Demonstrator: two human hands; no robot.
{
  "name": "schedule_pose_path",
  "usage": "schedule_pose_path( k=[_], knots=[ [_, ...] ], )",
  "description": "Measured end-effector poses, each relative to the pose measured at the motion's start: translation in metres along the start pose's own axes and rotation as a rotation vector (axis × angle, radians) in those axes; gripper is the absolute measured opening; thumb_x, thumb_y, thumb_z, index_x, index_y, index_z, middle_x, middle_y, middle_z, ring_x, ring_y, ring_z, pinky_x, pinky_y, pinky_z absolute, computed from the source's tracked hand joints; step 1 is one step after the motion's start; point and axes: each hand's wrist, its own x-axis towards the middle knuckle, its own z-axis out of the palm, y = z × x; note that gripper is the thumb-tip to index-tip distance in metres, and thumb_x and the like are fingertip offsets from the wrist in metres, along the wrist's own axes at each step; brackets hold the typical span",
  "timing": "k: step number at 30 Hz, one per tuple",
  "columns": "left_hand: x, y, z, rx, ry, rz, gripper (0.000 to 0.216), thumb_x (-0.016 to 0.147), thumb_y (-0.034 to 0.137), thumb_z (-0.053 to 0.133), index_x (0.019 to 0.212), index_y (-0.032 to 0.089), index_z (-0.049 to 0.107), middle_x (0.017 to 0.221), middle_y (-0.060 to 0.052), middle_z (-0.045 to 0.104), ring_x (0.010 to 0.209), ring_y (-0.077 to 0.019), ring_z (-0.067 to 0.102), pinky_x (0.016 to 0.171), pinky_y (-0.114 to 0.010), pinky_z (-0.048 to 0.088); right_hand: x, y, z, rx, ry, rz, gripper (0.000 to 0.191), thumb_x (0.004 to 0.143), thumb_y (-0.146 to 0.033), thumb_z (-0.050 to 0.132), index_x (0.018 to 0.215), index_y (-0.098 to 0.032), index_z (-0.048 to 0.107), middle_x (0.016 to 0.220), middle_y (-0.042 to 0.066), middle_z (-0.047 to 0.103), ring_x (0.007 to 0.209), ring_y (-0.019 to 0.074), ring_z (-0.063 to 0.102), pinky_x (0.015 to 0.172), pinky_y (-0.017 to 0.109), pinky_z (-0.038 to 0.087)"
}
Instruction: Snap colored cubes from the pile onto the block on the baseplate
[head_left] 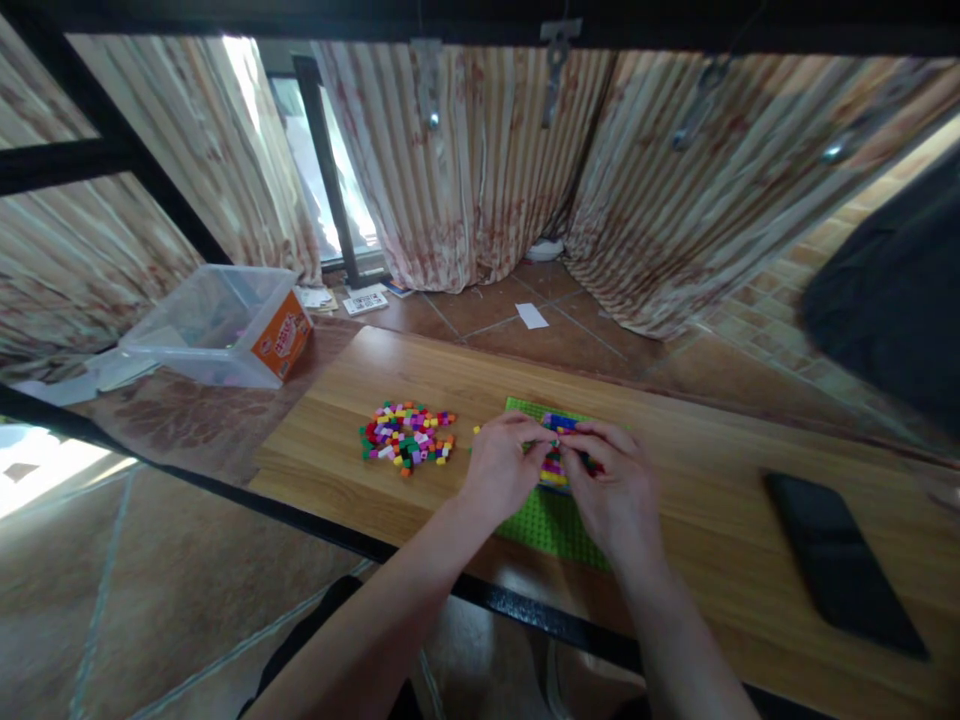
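Now pressing small bricks (556,462) onto green baseplate (551,522), both hands (559,475) pinched narrow over them; next likely fetching from loose pile (407,436).

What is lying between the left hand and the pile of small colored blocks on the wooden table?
Almost nothing. Between the left hand and the pile of small colored blocks there is bare wooden table, except one loose yellow block near the fingers. Both hands are at the block structure on the green baseplate.
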Motion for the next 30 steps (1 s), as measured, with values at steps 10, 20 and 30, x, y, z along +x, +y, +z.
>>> schedule_pose_path(
  k=[10, 20, 30],
  knots=[
    [0.0045, 0.0018, 0.0023, 0.027, 0.009, 0.004, 0.019, 0.080, 0.008, 0.066, 0.087, 0.022, 0.077, 0.092, -0.003, 0.069, 0.089, -0.0158, 0.066, 0.088, -0.032, 0.055, 0.0024, -0.0026, -0.0033, 0.117, 0.016, 0.137, 0.017, 0.088, -0.032, 0.060, 0.090, -0.023, 0.075, 0.102, 0.008, 0.071, 0.097, 0.0229, 0.063, 0.090, 0.045, 0.050],
    [0.0053, 0.0033, 0.0012, 0.012, -0.001, -0.063, 0.022, 0.080, 0.009, 0.065, 0.098, 0.019, 0.071, 0.095, -0.004, 0.070, 0.093, -0.0173, 0.066, 0.090, -0.034, 0.055, 0.0022, -0.0055, -0.0027, 0.131, 0.023, 0.126, 0.020, 0.089, -0.029, 0.056, 0.092, -0.025, 0.075, 0.105, 0.009, 0.069, 0.101, 0.0233, 0.062, 0.091, 0.047, 0.049],
    [0.0045, 0.0031, 0.0025, 0.019, -0.005, -0.042, 0.022, 0.080, 0.008, 0.064, 0.100, 0.015, 0.069, 0.094, -0.005, 0.070, 0.092, -0.0176, 0.065, 0.089, -0.033, 0.054, -0.0026, -0.0018, 0.0006, 0.029, -0.014, -0.023, 0.032, 0.091, -0.018, 0.046, 0.093, -0.026, 0.077, 0.111, 0.010, 0.066, 0.104, 0.0245, 0.057, 0.088, 0.049, 0.050]
  ],
)
